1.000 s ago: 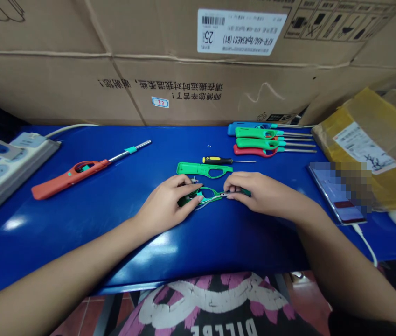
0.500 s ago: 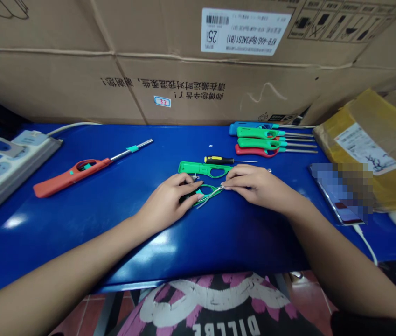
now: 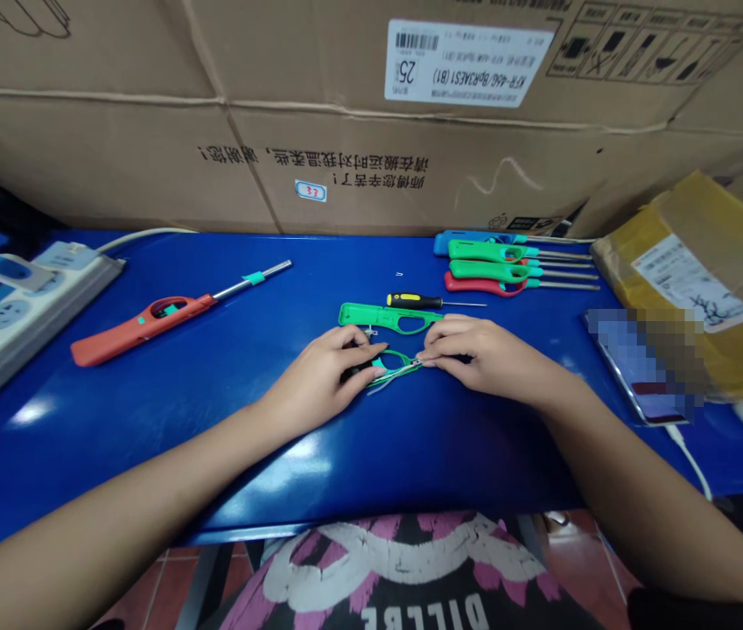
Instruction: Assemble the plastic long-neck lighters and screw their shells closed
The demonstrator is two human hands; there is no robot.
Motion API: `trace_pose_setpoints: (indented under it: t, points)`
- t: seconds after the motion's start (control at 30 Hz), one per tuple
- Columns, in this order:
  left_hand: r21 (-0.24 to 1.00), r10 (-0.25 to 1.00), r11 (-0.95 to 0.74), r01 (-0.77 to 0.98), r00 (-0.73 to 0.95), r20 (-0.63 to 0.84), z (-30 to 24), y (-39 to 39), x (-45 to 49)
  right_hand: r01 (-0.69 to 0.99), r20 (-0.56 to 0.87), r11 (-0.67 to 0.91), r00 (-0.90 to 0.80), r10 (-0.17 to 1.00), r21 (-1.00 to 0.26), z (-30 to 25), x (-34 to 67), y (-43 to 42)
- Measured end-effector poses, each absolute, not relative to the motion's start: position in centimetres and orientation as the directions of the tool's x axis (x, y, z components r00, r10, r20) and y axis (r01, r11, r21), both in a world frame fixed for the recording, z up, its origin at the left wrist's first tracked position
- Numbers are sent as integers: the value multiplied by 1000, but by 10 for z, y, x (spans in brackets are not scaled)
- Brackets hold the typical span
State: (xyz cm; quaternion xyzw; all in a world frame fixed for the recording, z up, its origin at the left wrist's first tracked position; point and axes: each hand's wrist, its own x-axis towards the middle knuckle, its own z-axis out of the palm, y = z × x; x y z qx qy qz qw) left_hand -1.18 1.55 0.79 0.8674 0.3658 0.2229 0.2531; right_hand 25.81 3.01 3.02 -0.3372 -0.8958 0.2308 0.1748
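Note:
The opened green lighter casing (image 3: 403, 356) lies between my two hands, with thin wires and small parts showing along its trigger loop. My left hand (image 3: 318, 372) is closed around the handle end, and its fingers hide most of that part. At the other end, the fingertips of my right hand (image 3: 489, 350) pinch a small metal piece by the wires. Just behind my fingers lies a loose green casing half (image 3: 361, 315), its hollow side up. A black and yellow screwdriver (image 3: 414, 301) rests beyond it.
Left of my hands lies an orange lighter (image 3: 115, 339), near a white power strip (image 3: 36, 302). Several coloured lighters (image 3: 482, 269) are stacked at the back right. A phone (image 3: 637, 363) on a cable and a yellow-taped box (image 3: 673, 219) sit right. A large cardboard box (image 3: 148, 157) walls the back.
The view has shifted slightly. The wires by my left thumb now lie closer along the green casing, and my right fingertips still pinch at its end.

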Motion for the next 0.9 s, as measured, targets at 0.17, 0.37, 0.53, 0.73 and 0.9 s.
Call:
trace_pose_setpoints:
  t: [0.17, 0.37, 0.53, 0.73, 0.9]
  points:
    - [590, 743, -611, 528, 639, 198, 9, 14, -11, 500, 124, 544, -649, 750, -673, 28, 253, 29]
    - [592, 736, -620, 515, 644, 211, 8, 15, -10, 565, 15, 431, -595, 804, -704, 27, 243, 27]
    - [589, 775, -607, 534, 564, 286, 15, 8, -9, 619, -64, 376, -569, 820, -690, 33, 251, 28]
    - [453, 675, -727, 516, 659, 332, 19, 5, -8, 654, -41, 451, -593, 804, -607, 38, 258, 26]
    - [466, 669, -730, 499, 661, 339, 14, 6, -7, 637, 48, 539, -620, 783, -551, 37, 248, 21]
